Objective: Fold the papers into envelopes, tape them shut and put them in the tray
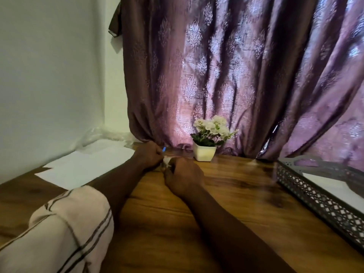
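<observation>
Both hands meet at the far middle of the wooden table (177, 223). My left hand (150, 155) is curled round a small object with a blue tip (164, 148), probably a tape dispenser, mostly hidden. My right hand (182, 175) has its fingers curled at a small pale bit (167, 162) between the two hands; what it is I cannot tell. White sheets of paper (86, 166) lie flat at the left. A grey metal tray (319, 201) with a lattice wall stands at the right, with something white (334, 186) inside it.
A white pot of white flowers (204, 152) stands just behind my right hand. A purple patterned curtain (236, 75) hangs down to the table's back edge. Crumpled clear plastic (102, 134) lies in the back left corner by the white wall.
</observation>
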